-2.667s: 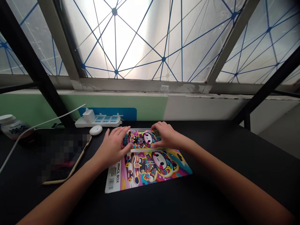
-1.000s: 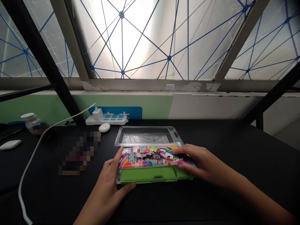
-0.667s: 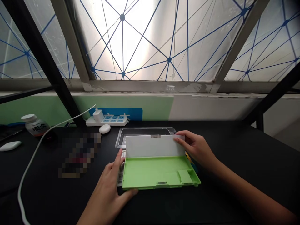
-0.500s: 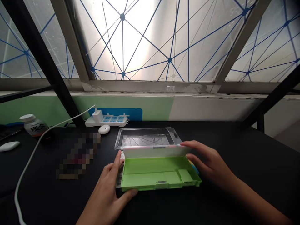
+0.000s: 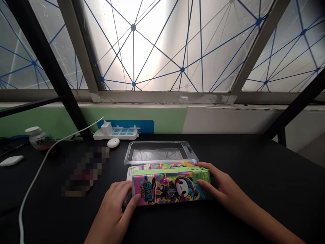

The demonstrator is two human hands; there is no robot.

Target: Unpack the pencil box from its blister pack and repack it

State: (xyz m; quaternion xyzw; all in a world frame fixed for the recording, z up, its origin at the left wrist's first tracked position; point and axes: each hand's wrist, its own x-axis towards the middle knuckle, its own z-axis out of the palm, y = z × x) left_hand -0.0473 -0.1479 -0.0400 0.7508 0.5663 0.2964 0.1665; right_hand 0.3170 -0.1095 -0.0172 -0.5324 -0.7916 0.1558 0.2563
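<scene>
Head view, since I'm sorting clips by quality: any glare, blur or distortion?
Head view: the window glares white near its middle and backlights the scene; the black table looks dim; mild wide-angle stretch shows toward the edges; a pixelated patch masks something left of the pencil box, whose print is sharp.

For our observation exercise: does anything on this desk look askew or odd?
The pencil box stands tilted on its long edge over the card, propped between left hand and right hand; nothing else.

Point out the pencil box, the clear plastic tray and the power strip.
pencil box (image 5: 167,190): head view, middle of its printed face.
clear plastic tray (image 5: 157,155): head view, its bare floor.
power strip (image 5: 123,132): head view, its socket face.
</scene>
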